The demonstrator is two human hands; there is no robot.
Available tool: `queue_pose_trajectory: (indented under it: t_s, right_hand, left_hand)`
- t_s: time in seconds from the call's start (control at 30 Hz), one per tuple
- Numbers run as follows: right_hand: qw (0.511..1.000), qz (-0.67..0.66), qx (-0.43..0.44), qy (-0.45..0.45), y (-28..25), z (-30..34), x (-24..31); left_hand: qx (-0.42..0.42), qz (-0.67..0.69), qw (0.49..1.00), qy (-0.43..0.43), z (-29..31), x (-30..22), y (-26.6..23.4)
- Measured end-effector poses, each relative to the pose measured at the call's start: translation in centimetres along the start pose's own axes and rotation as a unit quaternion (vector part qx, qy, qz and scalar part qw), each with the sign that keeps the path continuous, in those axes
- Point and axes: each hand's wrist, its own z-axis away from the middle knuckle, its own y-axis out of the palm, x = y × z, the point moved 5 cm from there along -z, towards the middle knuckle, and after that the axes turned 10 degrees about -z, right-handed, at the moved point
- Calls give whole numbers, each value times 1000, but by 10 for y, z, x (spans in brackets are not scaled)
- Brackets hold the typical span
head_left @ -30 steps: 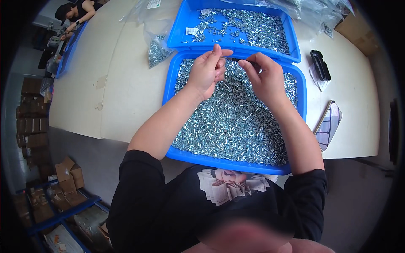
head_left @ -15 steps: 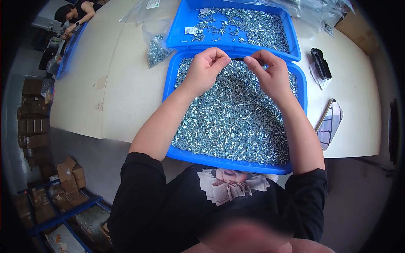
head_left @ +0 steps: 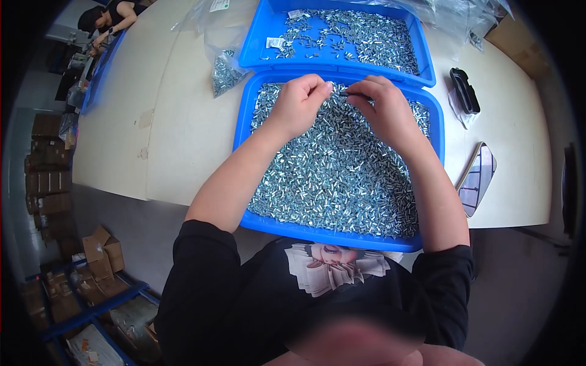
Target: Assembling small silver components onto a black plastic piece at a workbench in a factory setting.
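A blue tray [head_left: 317, 232] heaped with small silver metal parts [head_left: 342, 177] lies in front of me on the white table [head_left: 183, 122]. Both hands hover over its far end, fingertips almost meeting. My left hand [head_left: 299, 104] is curled, pinching what looks like a small silver part. My right hand [head_left: 381, 107] pinches a thin dark pin-like piece pointing toward the left hand. A second blue tray [head_left: 262, 43] with more silver parts sits just beyond.
A clear bag of silver parts [head_left: 224, 72] lies left of the trays. A black handheld object [head_left: 464, 90] and a phone [head_left: 477, 178] lie to the right. Another person [head_left: 113, 15] works at the far left. Cardboard boxes [head_left: 97, 256] stand on the floor.
Both hands have drawn closer together over the tray's far end; the gap between the fingertips has narrowed.
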Motion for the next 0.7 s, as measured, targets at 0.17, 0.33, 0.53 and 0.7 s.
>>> queue_pose_trajectory:
  t_s: [0.17, 0.33, 0.53, 0.7]
  right_hand:
    - [986, 79, -113, -97, -12, 1, 8]
    - [902, -392, -119, 136, 3, 1, -17]
    - [933, -322, -107, 117, 1, 2, -13]
    - [942, -301, -106, 105, 2, 1, -13]
  left_hand:
    - [143, 372, 896, -196, 2, 11, 13]
    - [150, 478, 831, -241, 3, 7, 21]
    - [147, 508, 817, -230, 4, 7, 22]
    - [132, 464, 845, -232, 3, 6, 16]
